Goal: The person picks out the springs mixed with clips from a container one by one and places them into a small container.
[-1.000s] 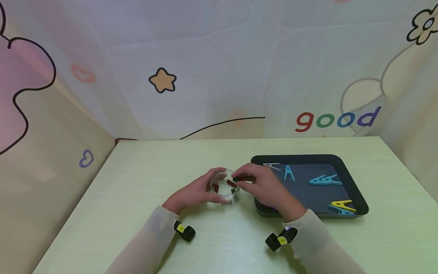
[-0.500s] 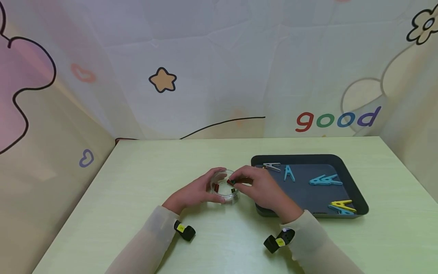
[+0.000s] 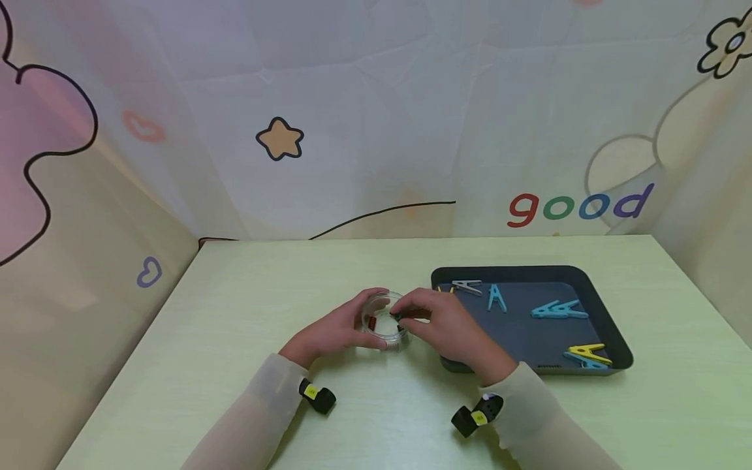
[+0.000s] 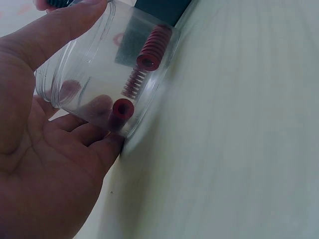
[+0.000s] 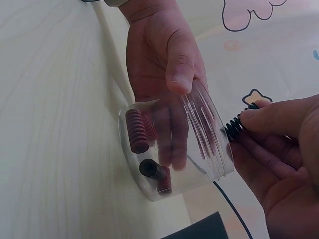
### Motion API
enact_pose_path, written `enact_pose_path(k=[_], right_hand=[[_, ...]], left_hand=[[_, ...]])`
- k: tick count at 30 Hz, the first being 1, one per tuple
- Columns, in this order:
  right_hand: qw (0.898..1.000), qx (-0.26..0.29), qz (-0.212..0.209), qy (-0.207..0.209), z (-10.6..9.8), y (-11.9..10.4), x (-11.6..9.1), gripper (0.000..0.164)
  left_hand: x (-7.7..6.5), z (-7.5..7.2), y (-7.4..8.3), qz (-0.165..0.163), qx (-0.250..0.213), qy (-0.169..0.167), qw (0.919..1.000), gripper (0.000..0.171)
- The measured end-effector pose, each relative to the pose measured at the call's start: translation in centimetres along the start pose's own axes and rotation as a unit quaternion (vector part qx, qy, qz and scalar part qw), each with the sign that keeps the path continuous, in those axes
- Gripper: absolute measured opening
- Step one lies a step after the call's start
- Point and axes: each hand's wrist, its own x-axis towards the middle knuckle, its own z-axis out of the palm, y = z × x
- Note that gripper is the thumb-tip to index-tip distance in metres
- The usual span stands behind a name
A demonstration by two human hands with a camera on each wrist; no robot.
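Note:
My left hand [image 3: 335, 331] grips a clear jar [image 3: 395, 343] by its side; the jar stands tilted in the wrist views only because those cameras are turned. Inside it lie several coil springs, among them a red spring [image 4: 155, 47], another red spring [image 4: 121, 113] and a dark spring [image 5: 152, 169]. Thumb and fingertips of my right hand [image 3: 455, 326] pinch a dark green coil spring [image 5: 234, 128] at the jar's mouth. In the head view my fingers mostly hide that spring.
Right of the jar, a dark grey tray [image 3: 618, 326] holds clothespins: a grey clothespin [image 3: 467, 286], several blue clothespins [image 3: 558, 309] and a yellow clothespin [image 3: 590, 352]. My right forearm crosses in front of the tray's left corner. A printed cloth [image 3: 376, 130] hangs behind the table [image 3: 264, 274].
My right hand has moved slightly left and down with the dark spring, further over the jar's mouth. A yellow clothespin at the tray's left edge has come into view. The left hand stays still.

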Motion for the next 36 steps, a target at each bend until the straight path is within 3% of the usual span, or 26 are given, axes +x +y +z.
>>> enact_pose_path(k=[36], right_hand=[[1.0, -0.001, -0.007, 0.013, 0.01, 0.17, -0.01, 0.018]], left_hand=[[0.08, 0.13, -0.16, 0.009, -0.012, -0.007, 0.9999, 0.085]])
